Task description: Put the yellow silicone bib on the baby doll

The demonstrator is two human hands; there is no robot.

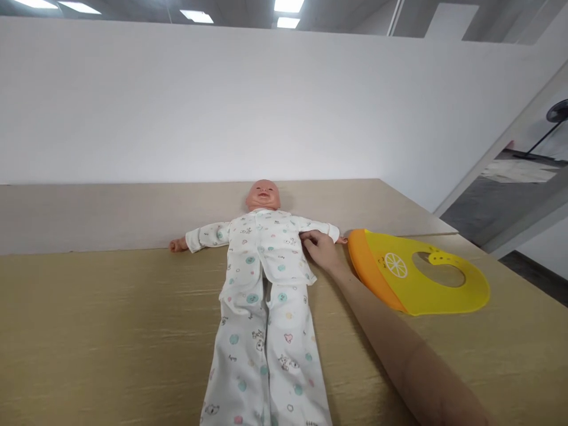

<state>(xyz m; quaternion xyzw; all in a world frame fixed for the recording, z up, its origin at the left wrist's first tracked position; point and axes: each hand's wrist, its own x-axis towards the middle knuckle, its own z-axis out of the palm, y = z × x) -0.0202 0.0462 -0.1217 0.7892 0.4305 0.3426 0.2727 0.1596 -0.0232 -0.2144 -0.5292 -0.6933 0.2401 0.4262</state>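
Note:
A baby doll (pixel 263 195) lies on its back with both arms spread, its head toward the wall. It wears a white printed shirt (pixel 270 242) and matching white trousers (pixel 286 349). My right hand (pixel 320 247) reaches in from the lower right and rests at the shirt's side, just below the sleeve on that side. Its fingers are curled in against the cloth, and the fingertips are partly hidden there. My left hand is out of view.
To the right of the doll lies a yellow silicone bib (pixel 421 275) with an orange pocket, close to the doll's hand. The wooden table (pixel 110 337) meets a raised board (pixel 89 216) along a seam. A white partition (pixel 190 106) stands behind. Far right, a fan (pixel 558 111) stands beyond the partition.

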